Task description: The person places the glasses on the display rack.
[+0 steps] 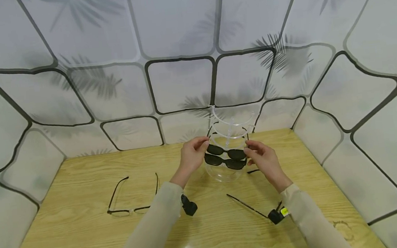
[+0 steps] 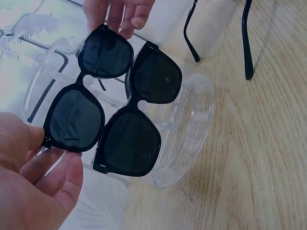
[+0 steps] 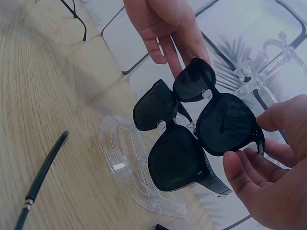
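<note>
The top shades (image 1: 236,154) are at the clear rack (image 2: 207,103) on the tabletop (image 1: 88,246), just above the low shades (image 1: 236,164); a clear peg (image 2: 88,80) is by the nose bit, but can't tell if it takes the wt. L grip (image 1: 192,157) pinches one end, R grip (image 1: 266,162) pinches the other. They look light & stiff, prob. plastic, w/ a slick shine, so they may slip. Legs could snap, lenses could scratch. Best hold is the two ends near the hinges, b/c fingers there don't smudge the lenses. No brand I can read, just tiny pale dots (image 2: 48,139) at the ends. A yellow label (image 1: 284,211) on the black box (image 1: 275,217) by the R sleeve (image 1: 309,219) is too small to read.
</note>
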`<state>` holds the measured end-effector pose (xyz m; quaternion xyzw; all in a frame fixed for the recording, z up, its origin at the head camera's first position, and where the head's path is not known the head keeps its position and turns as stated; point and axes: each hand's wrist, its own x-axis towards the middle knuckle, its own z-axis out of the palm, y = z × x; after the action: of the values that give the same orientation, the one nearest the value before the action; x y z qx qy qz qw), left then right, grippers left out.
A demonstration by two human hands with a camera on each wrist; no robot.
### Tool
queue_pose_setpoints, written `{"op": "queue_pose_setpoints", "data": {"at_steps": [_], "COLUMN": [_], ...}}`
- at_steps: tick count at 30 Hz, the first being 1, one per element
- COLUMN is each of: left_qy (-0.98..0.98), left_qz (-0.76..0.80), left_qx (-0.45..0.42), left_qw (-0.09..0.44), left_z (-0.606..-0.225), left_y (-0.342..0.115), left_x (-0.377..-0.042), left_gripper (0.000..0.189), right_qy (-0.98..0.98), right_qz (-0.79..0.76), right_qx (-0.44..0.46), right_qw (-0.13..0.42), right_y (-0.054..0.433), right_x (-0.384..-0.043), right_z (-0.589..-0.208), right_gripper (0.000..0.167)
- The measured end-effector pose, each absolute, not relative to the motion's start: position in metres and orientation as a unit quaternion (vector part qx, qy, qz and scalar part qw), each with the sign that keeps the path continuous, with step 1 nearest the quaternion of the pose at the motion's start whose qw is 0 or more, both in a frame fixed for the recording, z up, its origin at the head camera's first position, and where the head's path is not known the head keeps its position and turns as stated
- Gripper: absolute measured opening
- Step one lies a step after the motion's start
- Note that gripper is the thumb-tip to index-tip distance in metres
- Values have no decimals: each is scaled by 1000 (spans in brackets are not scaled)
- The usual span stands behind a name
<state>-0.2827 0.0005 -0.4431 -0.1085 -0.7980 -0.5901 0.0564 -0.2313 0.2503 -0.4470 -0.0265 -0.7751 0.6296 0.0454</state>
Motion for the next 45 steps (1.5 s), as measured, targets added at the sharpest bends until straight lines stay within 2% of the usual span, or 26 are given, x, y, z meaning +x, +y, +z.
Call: {"op": "queue_pose_setpoints", "data": {"at_steps": [32,45], "left_qy": [-801,-816], "left_qz": [-581,-556], "left_qx": [-122,-133], "left_qw": [72,82], "left_z": [-444,-442], "left_y": [0,-12], "left_x": [-279,-262], "left_gripper": [23,36], "right_qy": [-789,-830], "right_qz": [612,556], "right_qx": [-20,2], "right_qw": [51,48], "right_y": [252,267], "right_x": [-231,-213], "right_z": [-449,-438], "right_gripper": [42,46]}}
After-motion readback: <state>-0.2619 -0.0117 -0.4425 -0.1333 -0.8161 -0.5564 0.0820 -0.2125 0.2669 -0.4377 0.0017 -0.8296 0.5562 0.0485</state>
